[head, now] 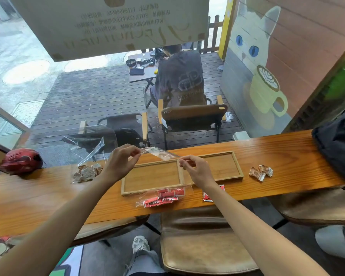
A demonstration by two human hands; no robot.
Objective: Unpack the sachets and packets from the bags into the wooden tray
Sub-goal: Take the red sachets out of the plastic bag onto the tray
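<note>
A two-compartment wooden tray lies on the wooden counter, both compartments bare. Above its middle I hold a clear plastic bag stretched between my left hand and my right hand, each pinching one end. A clear bag of brown sachets lies left of the tray. A clear bag of red packets lies in front of the tray. One red packet is partly hidden under my right forearm. Loose brown-and-white sachets lie right of the tray.
A red helmet rests at the counter's far left. A dark backpack sits at the right end. Brown stools stand below the counter. Beyond the window a person sits on a chair on the deck.
</note>
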